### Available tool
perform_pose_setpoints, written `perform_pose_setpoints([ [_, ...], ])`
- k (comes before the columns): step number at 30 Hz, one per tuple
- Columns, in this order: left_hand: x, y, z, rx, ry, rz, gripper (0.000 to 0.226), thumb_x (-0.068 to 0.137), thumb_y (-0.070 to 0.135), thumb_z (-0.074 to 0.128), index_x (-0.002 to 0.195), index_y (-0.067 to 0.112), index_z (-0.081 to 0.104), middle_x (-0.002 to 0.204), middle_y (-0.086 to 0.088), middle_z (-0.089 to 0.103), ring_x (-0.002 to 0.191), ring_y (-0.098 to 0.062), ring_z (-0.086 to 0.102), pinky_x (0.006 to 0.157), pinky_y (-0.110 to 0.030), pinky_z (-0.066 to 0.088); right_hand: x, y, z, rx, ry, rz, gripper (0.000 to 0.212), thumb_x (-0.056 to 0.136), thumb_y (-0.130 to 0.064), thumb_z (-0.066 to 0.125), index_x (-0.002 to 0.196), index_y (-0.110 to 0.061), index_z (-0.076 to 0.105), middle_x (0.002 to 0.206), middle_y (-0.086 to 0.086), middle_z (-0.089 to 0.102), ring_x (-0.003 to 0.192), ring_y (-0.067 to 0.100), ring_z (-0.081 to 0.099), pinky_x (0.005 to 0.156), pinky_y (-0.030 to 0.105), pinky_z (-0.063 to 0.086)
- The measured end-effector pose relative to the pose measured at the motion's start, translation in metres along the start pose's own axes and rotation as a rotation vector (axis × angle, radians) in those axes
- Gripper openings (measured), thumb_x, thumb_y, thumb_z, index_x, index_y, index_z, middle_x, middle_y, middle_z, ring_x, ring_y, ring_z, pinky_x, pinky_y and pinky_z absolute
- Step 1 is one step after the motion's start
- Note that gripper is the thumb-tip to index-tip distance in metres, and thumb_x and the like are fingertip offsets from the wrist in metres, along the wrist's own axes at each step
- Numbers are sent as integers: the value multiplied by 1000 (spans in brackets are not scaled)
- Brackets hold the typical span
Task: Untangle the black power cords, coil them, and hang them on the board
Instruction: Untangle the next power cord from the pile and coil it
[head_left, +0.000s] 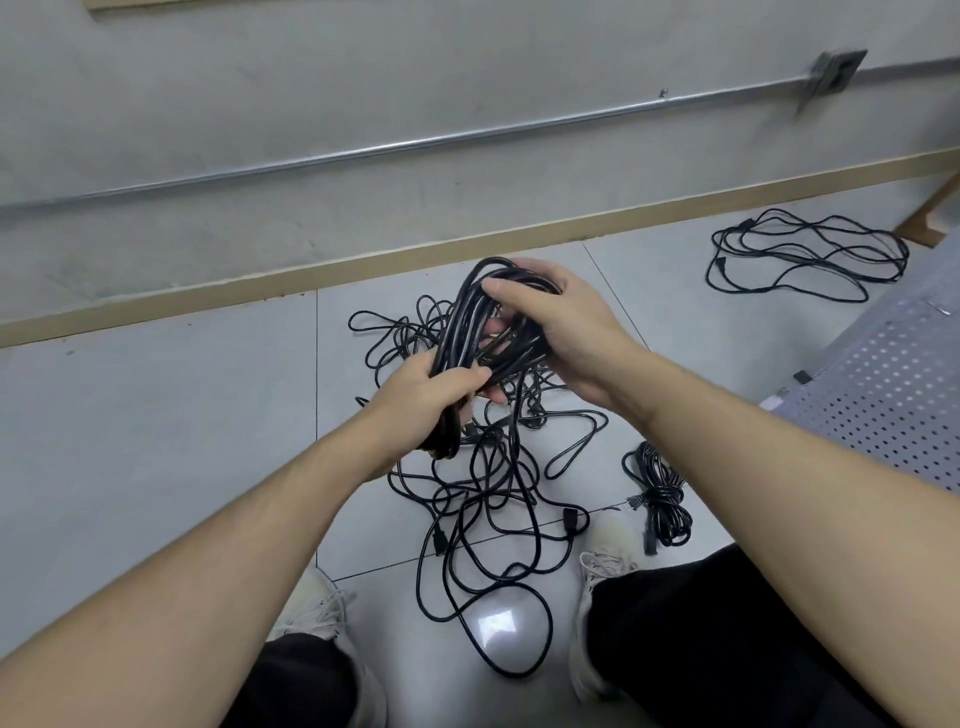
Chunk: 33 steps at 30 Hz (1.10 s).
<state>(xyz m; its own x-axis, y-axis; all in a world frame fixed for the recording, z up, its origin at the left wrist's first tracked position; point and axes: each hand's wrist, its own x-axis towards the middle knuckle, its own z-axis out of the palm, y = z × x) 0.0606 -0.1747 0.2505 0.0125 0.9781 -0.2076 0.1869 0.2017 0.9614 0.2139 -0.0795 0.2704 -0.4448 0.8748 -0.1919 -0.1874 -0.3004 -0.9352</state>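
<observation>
The left hand (431, 384) is clenched round the lower end of a thick coil of glossy black rubber-sheathed power cord (485, 319), thumb laid across the strands, while the right hand (558, 322) grips the coil's upper bend from above, fingers curled over it. One strand drops from between the hands into the loose tangle of black cords (483, 499) spread on the pale grey floor tiles (156, 415) below them. The cord looks limp yet springy: light for a single loop, weightier as a bundle, and its smooth sheath will likely let loops slide apart unless pinched at the crossing. The surest hold is probably the coil's middle. Below and to the right of the right hand lies a tied black bundle (660, 493); farther off lies a spread-out black cord (810, 254), beside the white perforated board (883, 395).
</observation>
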Motion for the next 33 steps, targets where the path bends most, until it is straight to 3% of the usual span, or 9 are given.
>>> perform_pose_setpoints([
  [7, 1, 3, 4, -61, 73, 6, 18, 81, 39, 65, 68, 28, 59, 68, 10, 53, 61, -8, 48, 58, -24, 37, 12, -1, 12, 227, 71, 18, 38, 88, -10, 78, 118, -5, 55, 49, -5, 44, 40, 9, 38, 49, 28, 45],
  [10, -2, 7, 3, -126, -83, -32, 14, 80, 33, 66, 69, 29, 59, 77, 9, 60, 66, -10, 54, 56, -24, 44, 13, -1, 11, 315, 55, 63, 33, 89, -9, 75, 113, -9, 53, 50, -6, 41, 39, 6, 31, 42, 22, 37],
  [14, -3, 7, 2, -270, -233, -73, 17, 82, 20, 68, 76, 17, 53, 94, -6, 69, 94, -26, 71, 102, -56, 50, 8, -2, 8, 327, 28, 27, 24, 93, -7, 71, 109, -11, 54, 52, -6, 47, 38, 4, 30, 38, 18, 34],
  [16, -2, 6, 6, -304, -192, -82, 19, 78, 21, 74, 72, 17, 56, 91, -12, 60, 83, -22, 65, 93, -54, 57, 7, -4, 9, 305, 36, -8, 25, 93, -8, 71, 111, -11, 55, 53, -6, 50, 40, 6, 31, 40, 19, 37],
  [19, -2, 3, 9, -264, -124, -75, 17, 80, 22, 69, 69, 21, 57, 77, -9, 56, 70, -20, 62, 84, -48, 57, 8, -2, 8, 180, 37, -68, 28, 97, -30, 69, 113, -9, 59, 61, 0, 50, 48, 12, 44, 53, 28, 51],
  [23, 2, 1, 8, -374, 1, -53, 13, 81, 22, 70, 80, 19, 57, 81, -6, 59, 67, -19, 64, 87, -54, 56, 4, 6, 0, 48, -129, 85, 71, 95, -71, 42, 127, -11, 60, 99, 13, 74, 91, 27, 72, 85, 39, 58],
  [27, 8, 5, 3, -551, 163, 2, 10, 94, 14, 65, 89, 15, 56, 83, -6, 61, 68, -19, 61, 72, -42, 57, 10, 19, -6, -235, -96, 158, 48, 102, -60, 36, 124, -25, 60, 111, 4, 76, 113, 25, 69, 93, 41, 53],
  [30, 13, 7, -5, -674, 228, 53, 14, 98, 12, 58, 84, 15, 61, 86, -6, 61, 71, -19, 61, 73, -44, 58, 3, 28, -7, -667, -293, 265, 26, 98, -40, 43, 97, -29, 67, 105, -3, 76, 107, 21, 71, 94, 41, 47],
  [33, 15, 8, -12, -733, 300, 83, 14, 98, 13, 59, 84, 13, 61, 86, -3, 61, 71, -17, 60, 78, -46, 61, -10, 30, -1, -986, -497, 323, 37, 106, -33, 36, 97, -18, 69, 92, 6, 77, 88, 16, 69, 82, 29, 50],
])
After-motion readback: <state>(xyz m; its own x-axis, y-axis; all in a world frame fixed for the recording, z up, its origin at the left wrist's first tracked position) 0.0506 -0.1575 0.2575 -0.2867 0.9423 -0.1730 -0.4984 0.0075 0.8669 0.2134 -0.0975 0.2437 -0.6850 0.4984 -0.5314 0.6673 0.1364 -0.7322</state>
